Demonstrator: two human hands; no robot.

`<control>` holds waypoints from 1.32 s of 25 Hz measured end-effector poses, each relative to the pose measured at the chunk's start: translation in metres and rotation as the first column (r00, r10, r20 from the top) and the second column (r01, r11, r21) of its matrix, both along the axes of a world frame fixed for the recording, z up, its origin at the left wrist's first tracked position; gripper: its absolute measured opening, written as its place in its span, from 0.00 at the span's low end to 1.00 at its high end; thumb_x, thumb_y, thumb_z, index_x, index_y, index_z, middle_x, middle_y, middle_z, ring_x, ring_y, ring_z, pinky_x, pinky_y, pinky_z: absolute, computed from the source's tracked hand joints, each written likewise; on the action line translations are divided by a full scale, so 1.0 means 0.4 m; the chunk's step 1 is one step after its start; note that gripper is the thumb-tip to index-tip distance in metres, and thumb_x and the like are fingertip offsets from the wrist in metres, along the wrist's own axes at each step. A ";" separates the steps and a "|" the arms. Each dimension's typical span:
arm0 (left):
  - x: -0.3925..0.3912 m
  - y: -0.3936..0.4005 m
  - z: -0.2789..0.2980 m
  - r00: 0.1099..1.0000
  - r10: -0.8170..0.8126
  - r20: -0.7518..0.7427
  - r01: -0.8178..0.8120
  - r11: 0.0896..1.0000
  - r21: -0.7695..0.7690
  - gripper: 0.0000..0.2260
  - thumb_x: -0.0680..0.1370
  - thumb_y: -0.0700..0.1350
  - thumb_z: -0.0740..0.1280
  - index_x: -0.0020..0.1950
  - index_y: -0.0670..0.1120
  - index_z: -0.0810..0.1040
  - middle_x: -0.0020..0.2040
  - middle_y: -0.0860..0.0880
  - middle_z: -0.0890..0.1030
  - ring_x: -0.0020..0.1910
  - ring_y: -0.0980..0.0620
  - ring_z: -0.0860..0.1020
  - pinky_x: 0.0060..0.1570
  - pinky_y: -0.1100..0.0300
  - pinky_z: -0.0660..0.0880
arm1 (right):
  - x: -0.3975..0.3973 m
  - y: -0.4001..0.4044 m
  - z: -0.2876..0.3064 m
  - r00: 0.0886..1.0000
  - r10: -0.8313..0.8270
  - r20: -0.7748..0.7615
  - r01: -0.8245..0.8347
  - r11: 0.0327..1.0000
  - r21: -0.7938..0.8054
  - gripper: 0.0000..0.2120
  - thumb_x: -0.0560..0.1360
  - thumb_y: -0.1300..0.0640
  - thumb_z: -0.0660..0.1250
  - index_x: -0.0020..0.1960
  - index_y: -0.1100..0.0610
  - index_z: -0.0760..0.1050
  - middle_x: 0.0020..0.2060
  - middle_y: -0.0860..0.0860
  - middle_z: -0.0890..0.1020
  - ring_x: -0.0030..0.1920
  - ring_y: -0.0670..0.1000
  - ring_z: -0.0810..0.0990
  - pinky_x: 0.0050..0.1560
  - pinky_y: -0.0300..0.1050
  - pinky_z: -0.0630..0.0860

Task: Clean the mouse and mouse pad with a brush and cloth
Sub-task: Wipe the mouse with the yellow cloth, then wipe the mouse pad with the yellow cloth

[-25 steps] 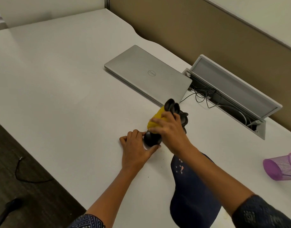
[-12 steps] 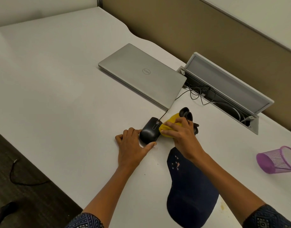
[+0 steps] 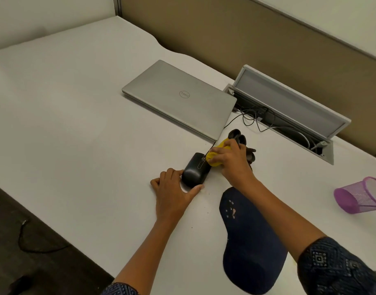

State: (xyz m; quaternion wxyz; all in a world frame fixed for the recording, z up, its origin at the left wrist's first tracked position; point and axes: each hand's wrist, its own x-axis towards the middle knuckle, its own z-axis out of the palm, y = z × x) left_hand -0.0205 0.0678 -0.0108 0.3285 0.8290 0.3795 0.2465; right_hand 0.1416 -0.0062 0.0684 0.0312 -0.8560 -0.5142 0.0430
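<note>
Smooth rounded black mouse (image 3: 195, 170) at frame centre on matte white desk (image 3: 76, 103), left hand (image 3: 172, 191) cupping its rear between thumb and fingers, right hand (image 3: 231, 160) clenched round crumpled yellow cloth (image 3: 214, 156) at mouse's front, navy oblong mouse pad (image 3: 246, 252) lower right.

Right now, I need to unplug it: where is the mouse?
Head view, mid-desk: the mouse lies near the laptop, left hand holding its rear, the cloth in the right hand at its front.

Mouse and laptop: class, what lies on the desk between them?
In the head view, bare white desk, crossed only by the thin black cable of the mouse near the corner of the laptop.
</note>
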 end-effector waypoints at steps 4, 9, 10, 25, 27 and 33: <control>0.004 0.002 0.004 1.000 -0.008 0.013 0.008 1.000 -0.005 0.24 0.66 0.64 0.71 0.50 0.46 0.77 0.44 0.50 0.75 0.45 0.53 0.69 0.47 0.60 0.57 | -0.030 -0.022 0.007 0.994 0.102 0.024 -0.104 0.991 0.079 0.14 0.72 0.64 0.69 0.54 0.51 0.81 0.62 0.48 0.78 0.66 0.59 0.67 0.64 0.57 0.57; 0.002 0.003 0.000 1.000 -0.016 0.006 0.017 0.999 -0.027 0.19 0.69 0.58 0.72 0.50 0.46 0.75 0.43 0.53 0.71 0.45 0.51 0.70 0.48 0.58 0.59 | -0.148 -0.066 0.008 0.841 0.453 0.297 -0.493 0.867 0.074 0.12 0.63 0.61 0.77 0.44 0.50 0.83 0.52 0.47 0.84 0.60 0.56 0.73 0.59 0.56 0.71; 0.003 0.002 0.002 1.000 -0.013 0.005 0.013 0.999 -0.031 0.17 0.69 0.56 0.71 0.50 0.46 0.75 0.42 0.54 0.70 0.45 0.50 0.70 0.48 0.57 0.59 | -0.152 -0.059 0.014 0.807 0.502 0.311 -0.534 0.845 0.020 0.11 0.63 0.58 0.77 0.43 0.49 0.83 0.52 0.46 0.83 0.60 0.55 0.74 0.60 0.56 0.72; -0.002 0.013 0.008 0.999 -0.011 0.052 0.013 0.999 -0.040 0.26 0.63 0.65 0.72 0.51 0.47 0.78 0.42 0.55 0.72 0.44 0.54 0.69 0.45 0.62 0.54 | 0.035 0.033 0.074 0.984 0.085 0.156 -0.117 0.971 0.207 0.20 0.68 0.69 0.70 0.58 0.56 0.76 0.59 0.56 0.78 0.58 0.61 0.72 0.55 0.58 0.69; -0.004 0.010 0.008 0.998 -0.012 0.064 0.015 0.999 -0.046 0.26 0.63 0.65 0.72 0.51 0.47 0.78 0.43 0.55 0.72 0.45 0.53 0.69 0.46 0.62 0.54 | 0.064 -0.037 0.133 0.995 -0.074 0.072 0.045 0.938 0.343 0.23 0.66 0.68 0.73 0.60 0.60 0.73 0.56 0.60 0.77 0.56 0.61 0.73 0.54 0.57 0.72; -0.008 0.000 0.027 0.998 0.068 -0.016 -0.069 0.998 -0.005 0.41 0.62 0.68 0.70 0.67 0.44 0.70 0.55 0.45 0.74 0.54 0.47 0.71 0.54 0.52 0.62 | 0.055 -0.270 0.213 0.956 -0.283 -0.080 0.293 0.943 0.161 0.22 0.69 0.54 0.73 0.61 0.56 0.73 0.56 0.57 0.78 0.57 0.55 0.74 0.55 0.52 0.74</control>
